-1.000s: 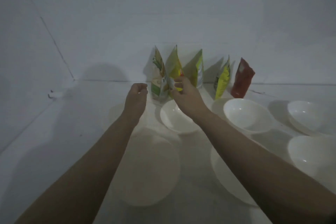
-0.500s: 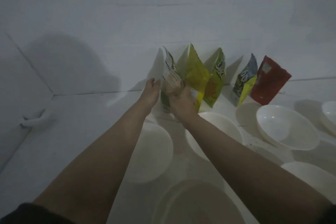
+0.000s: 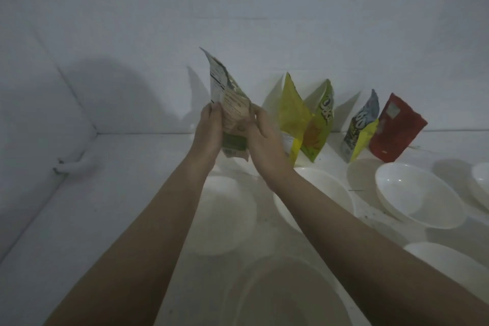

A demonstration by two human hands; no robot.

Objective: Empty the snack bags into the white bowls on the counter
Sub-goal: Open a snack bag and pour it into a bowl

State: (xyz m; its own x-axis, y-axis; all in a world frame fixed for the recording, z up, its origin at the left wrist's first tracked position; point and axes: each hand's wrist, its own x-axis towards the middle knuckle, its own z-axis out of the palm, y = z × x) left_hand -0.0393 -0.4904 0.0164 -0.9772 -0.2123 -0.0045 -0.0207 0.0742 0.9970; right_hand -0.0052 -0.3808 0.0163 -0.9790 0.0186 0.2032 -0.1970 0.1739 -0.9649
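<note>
A green and white snack bag [image 3: 230, 103] is lifted off the counter, upright and tilted left. My left hand [image 3: 207, 130] grips its left side and my right hand [image 3: 260, 132] grips its right side. Against the back wall lean a yellow bag [image 3: 292, 111], a yellow-green bag [image 3: 321, 124], a grey and yellow bag [image 3: 360, 127] and a red bag [image 3: 395, 127]. White bowls stand below: one under my left arm [image 3: 227, 214], one under my right arm [image 3: 330, 193], one further right [image 3: 418, 193] and one nearest me [image 3: 285, 294].
More white bowls sit at the right edge [image 3: 481, 182] and lower right [image 3: 449, 257]. The white counter [image 3: 92, 219] meets white walls at the back and left. A small white fitting [image 3: 74, 167] sticks out at the left wall's base.
Both hands took hold of the leftmost bag and lifted it up off the counter, away from the row. The view shifted left and closer.
</note>
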